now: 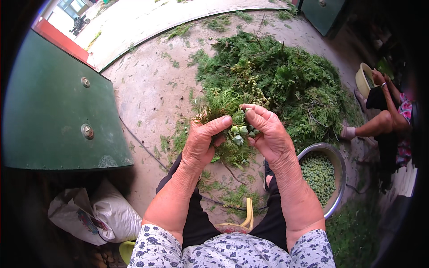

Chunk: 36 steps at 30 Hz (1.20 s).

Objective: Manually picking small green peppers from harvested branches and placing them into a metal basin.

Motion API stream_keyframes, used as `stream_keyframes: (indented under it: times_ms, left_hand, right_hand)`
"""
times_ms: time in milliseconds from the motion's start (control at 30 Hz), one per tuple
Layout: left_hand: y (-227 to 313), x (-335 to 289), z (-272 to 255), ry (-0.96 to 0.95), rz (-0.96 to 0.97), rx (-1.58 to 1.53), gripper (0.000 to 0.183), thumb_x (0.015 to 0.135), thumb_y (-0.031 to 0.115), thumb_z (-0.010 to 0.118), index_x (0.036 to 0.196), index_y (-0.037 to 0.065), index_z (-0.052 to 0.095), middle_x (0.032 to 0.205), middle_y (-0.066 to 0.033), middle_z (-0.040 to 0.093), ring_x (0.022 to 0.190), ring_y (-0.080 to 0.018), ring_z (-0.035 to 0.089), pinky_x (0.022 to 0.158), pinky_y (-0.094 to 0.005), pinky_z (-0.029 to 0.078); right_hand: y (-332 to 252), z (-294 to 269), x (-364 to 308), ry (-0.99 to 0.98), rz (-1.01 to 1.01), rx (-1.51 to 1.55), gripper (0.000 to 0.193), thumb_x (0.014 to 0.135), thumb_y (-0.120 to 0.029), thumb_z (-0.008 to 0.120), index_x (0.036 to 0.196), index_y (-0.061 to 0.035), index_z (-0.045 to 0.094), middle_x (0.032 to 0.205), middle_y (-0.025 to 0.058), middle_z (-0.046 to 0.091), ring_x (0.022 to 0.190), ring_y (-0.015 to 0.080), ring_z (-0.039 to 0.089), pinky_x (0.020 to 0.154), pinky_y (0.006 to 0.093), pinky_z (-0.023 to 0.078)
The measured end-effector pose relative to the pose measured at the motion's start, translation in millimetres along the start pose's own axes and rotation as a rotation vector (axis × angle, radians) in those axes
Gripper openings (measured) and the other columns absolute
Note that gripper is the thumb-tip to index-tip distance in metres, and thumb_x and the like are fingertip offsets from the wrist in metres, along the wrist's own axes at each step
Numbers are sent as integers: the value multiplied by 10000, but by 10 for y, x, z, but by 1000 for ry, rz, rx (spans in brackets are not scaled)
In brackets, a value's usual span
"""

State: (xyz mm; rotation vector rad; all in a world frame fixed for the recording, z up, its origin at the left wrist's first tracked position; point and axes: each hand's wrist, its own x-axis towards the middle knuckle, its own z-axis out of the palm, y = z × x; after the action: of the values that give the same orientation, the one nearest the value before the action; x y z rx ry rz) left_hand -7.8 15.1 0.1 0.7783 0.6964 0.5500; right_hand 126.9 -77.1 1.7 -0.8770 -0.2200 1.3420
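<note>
My left hand [203, 136] is closed on an evergreen sprig [222, 100] with flat, feathery leaves, its thumb on top. Pale green cones [239, 134] cluster on the sprig between my two hands. With thumb and fingers bent around some of these cones, my right hand [271, 131] pinches at the sprig's right side; its inner fingertips are partly hidden. Beside my right forearm, a metal basin [342, 178] holds a heap of small green cones [318, 176]. Beyond my hands lies a big pile of cut evergreen branches [286, 76].
At left stands a green metal door panel [58, 107], with white sacks [114, 210] below it. A cable [142, 144] crosses the concrete floor. On the right another person [389, 120] sits with a cream basin [363, 80]. Part of a yellow chair frame [249, 212] shows between my legs.
</note>
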Motion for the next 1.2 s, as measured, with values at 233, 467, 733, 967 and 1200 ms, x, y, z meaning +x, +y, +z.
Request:
stream_keyframes:
  times_ms: [233,467,733,967,1200]
  left_hand:
    - [-40,26,43,45,40,179,148,728,85,694,860,90,628,728,52,594,559,-19,482,429,-171,305]
    - [-71,29,45,101,115,12,141,728,94,702,854,93,639,728,44,602,584,-27,501,440,-179,329]
    - [-71,20,23,71,167,215,120,758,105,690,866,78,645,718,43,600,596,-32,515,468,-187,378]
    - [-70,-7,87,62,274,397,106,793,84,654,897,66,649,718,53,586,583,-13,471,473,-174,358]
    - [-69,14,9,-13,130,220,130,784,94,666,911,73,646,746,54,601,619,-16,492,511,-181,366]
  right_hand:
    - [59,11,-3,110,-209,-233,117,804,-92,659,902,-46,615,668,-30,555,511,32,469,431,163,340]
    - [-129,-51,-5,175,-284,-268,127,840,-135,616,926,-42,617,693,-8,586,552,42,496,445,168,340]
    - [-12,-15,-23,8,-148,-280,170,825,-116,636,958,-11,618,671,-35,545,516,21,465,429,151,335]
    - [-20,68,-53,100,-191,-437,153,814,-95,644,940,-11,622,649,-41,540,499,9,460,422,136,339]
    - [77,-49,-30,82,-93,-176,159,799,-64,646,942,-14,597,668,-13,563,520,36,499,418,157,356]
